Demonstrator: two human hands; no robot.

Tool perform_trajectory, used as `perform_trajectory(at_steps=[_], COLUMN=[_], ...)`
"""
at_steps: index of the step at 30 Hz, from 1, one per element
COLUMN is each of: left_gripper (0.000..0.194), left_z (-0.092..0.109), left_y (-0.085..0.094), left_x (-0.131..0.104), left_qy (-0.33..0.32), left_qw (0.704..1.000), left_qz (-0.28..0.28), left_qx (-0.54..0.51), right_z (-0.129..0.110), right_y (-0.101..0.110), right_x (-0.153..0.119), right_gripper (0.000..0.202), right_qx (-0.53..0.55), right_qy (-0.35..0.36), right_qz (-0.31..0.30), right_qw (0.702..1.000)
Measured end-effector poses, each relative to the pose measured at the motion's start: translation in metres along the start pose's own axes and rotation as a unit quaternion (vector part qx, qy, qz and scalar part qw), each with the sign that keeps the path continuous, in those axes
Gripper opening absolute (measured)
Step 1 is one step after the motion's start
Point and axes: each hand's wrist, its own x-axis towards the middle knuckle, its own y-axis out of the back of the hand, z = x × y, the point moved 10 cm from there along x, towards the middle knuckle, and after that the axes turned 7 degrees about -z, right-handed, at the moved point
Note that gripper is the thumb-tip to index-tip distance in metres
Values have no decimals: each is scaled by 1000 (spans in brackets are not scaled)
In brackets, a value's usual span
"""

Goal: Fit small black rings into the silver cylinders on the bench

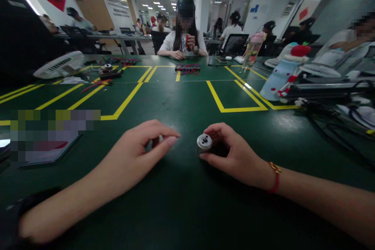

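A small silver cylinder that looks like an electric motor (204, 141) stands upright on the dark green table, its round end face with dark holes turned up. My right hand (227, 146) is closed round its right side, thumb at the near side and fingertips at the far side. To the left, apart from the motor, my left hand (146, 140) hovers low over the table. Its thumb and index fingertips come together in a loose pinch, with nothing visible between them. The other left fingers are mostly hidden behind.
A blurred-out flat item (55, 140) lies left. Yellow tape lines (243, 109) mark the table. Farther back are bundled wires (187, 68), a white fan (60, 65), a blue bottle (274, 80) and black cables (331, 125). A person (183, 41) sits opposite, holding something red.
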Motion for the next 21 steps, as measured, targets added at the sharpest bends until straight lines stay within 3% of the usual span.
perform_trajectory(at_steps=[3,6,9,11,17,21], left_gripper=[21,12,8,7,10,14], left_z=[46,62,55,40,5,4], left_y=[-16,-17,-6,-8,-55,-64], left_x=[23,35,31,24,19,22], left_qy=[-64,-80,-70,-45,8,6], left_qw=[998,997,997,998,998,997], left_qz=[-11,0,37,35,-53,-70], left_qx=[5,9,-9,-19,-31,-42], right_z=[5,5,4,3,5,1], right_y=[-3,-2,2,4,0,-1], right_x=[0,-1,-3,-4,-4,-3], right_gripper=[42,41,41,40,38,39], right_qx=[26,30,4,-6,7,9], right_qy=[-1,-1,-10,-16,-22,-22], right_qz=[-7,-11,1,3,-9,-15], right_qw=[1000,999,1000,1000,1000,1000])
